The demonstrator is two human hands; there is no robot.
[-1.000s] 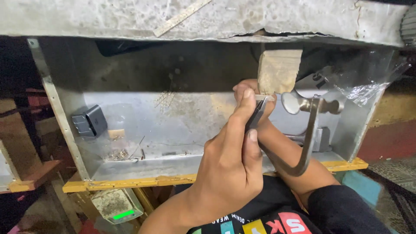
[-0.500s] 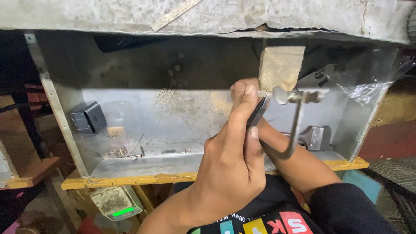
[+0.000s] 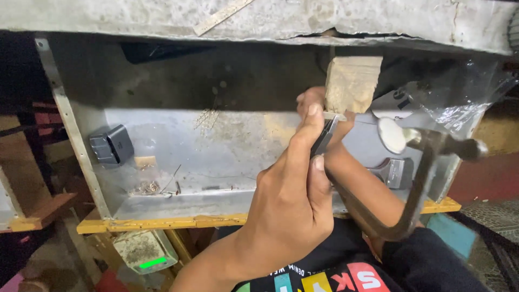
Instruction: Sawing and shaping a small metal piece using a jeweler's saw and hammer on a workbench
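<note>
Left hand (image 3: 292, 200) pinching dark chisel (image 3: 323, 138) under pale wood block (image 3: 352, 84) (rough-faced), hammer (image 3: 427, 151) blurred

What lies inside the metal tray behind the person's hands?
Inside the metal tray lie a small dark grey box, a heap of small nails and a brush. The left hand and hammer cover the tray's middle.

**Hands: position and grip**

Left hand (image 3: 292, 200) raised, back toward the camera, thumb straight up, fingers curled closed in a pinch. Right hand mostly hidden behind it; only fingertips (image 3: 311, 100) show. Right forearm (image 3: 367, 189) slopes down to a dark sleeve.
</note>
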